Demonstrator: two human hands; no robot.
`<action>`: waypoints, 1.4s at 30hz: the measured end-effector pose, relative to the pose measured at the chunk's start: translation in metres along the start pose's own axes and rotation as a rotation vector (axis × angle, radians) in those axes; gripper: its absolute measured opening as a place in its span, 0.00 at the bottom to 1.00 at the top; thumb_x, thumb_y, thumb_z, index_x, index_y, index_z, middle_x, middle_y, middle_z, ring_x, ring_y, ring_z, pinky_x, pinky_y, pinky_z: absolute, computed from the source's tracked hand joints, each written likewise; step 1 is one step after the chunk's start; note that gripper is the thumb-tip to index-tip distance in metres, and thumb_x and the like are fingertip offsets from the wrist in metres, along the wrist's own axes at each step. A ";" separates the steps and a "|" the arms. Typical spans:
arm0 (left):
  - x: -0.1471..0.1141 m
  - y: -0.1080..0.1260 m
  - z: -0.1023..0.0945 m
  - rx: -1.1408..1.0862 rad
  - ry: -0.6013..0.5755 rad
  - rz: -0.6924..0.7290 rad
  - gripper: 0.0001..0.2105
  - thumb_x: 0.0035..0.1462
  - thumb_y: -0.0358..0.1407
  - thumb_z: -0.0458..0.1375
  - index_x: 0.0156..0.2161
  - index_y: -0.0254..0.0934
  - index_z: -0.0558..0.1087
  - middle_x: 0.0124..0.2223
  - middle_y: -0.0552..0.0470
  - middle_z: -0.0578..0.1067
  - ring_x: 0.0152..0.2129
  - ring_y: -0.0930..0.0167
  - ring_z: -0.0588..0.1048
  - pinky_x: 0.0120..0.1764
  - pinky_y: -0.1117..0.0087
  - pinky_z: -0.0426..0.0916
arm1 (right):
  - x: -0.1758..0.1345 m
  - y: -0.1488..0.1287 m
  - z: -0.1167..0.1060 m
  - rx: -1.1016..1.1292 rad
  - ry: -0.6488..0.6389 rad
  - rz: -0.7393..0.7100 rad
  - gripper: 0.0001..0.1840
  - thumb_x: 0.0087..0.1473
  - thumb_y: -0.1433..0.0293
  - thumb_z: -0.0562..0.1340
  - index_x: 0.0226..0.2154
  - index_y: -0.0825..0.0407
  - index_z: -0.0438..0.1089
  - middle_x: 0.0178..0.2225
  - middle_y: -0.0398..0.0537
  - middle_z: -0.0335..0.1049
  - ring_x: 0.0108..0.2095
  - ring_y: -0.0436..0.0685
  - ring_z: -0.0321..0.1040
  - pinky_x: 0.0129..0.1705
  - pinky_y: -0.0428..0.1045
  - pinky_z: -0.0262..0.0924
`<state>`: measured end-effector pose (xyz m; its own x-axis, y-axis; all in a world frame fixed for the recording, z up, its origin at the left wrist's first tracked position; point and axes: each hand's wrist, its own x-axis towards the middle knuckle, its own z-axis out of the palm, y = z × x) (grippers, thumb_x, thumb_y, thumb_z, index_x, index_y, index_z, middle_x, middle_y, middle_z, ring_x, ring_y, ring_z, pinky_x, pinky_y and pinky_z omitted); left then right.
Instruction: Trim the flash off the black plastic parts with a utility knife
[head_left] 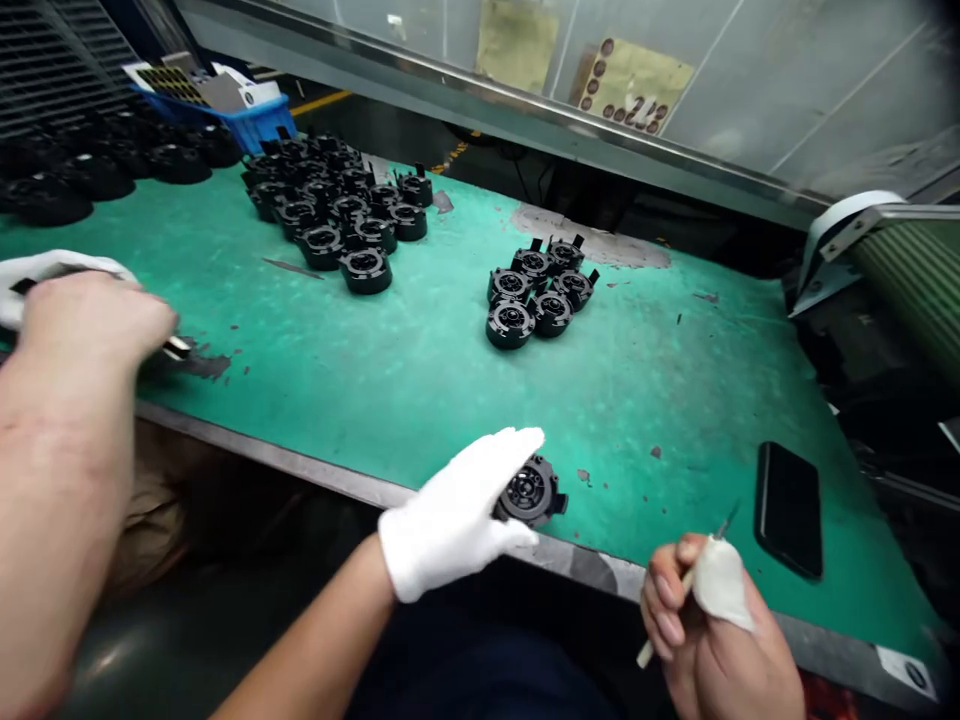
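The left hand [465,510], in a white fabric glove, comes in from the front edge with its palm turned inward, fingers stretched along the far side of a round black plastic part [529,490] and thumb along its near side, so the part is held between them. This part sits at the front edge of the green-surfaced worktop [375,380], its open ringed face up and its left side hidden by the glove. The right hand [712,620], bare apart from a white cover [721,585] on the thumb, is turned palm up, pinching a thin pale-handled tool [688,579] between thumb and curled fingers — its fine metal tip slants up and to the right. Just beyond lies a black rectangular phone [787,510]. Farther back stand six similar black parts [540,290] in a tight cluster, with a larger group [330,200] to their left and a blue plastic crate [259,125] behind. At the left, a co-worker's bare forearm [60,450] reaches over the front edge — blocking that corner from view.
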<state>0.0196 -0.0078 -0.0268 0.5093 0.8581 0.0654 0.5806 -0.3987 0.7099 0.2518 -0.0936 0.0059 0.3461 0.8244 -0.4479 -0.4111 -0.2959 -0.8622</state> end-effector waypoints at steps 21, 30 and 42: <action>0.010 0.018 0.035 -0.085 0.435 -0.277 0.39 0.53 0.44 0.67 0.66 0.40 0.56 0.63 0.41 0.67 0.60 0.57 0.68 0.63 0.51 0.65 | 0.092 -0.036 0.010 -1.687 -0.785 -0.666 0.19 0.66 0.68 0.54 0.56 0.41 0.71 0.34 0.44 0.72 0.36 0.58 0.69 0.35 0.52 0.55; 0.010 0.018 0.035 -0.083 0.431 -0.287 0.37 0.54 0.43 0.67 0.65 0.39 0.58 0.63 0.42 0.68 0.60 0.58 0.69 0.63 0.51 0.65 | 0.104 -0.043 0.014 -1.718 -0.736 -0.655 0.20 0.67 0.66 0.53 0.56 0.41 0.71 0.35 0.45 0.73 0.38 0.58 0.71 0.34 0.52 0.54; 0.008 0.016 0.036 -0.116 0.421 -0.305 0.38 0.53 0.43 0.68 0.65 0.41 0.58 0.63 0.45 0.67 0.61 0.61 0.67 0.65 0.55 0.63 | 0.108 -0.038 0.018 -1.722 -0.759 -0.684 0.23 0.62 0.72 0.55 0.56 0.40 0.71 0.35 0.45 0.74 0.39 0.59 0.72 0.34 0.52 0.54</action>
<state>0.0556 -0.0194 -0.0401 0.0154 0.9946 0.1025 0.5764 -0.0926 0.8119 0.2897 0.0153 -0.0053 -0.4857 0.8424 -0.2335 0.8596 0.4118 -0.3025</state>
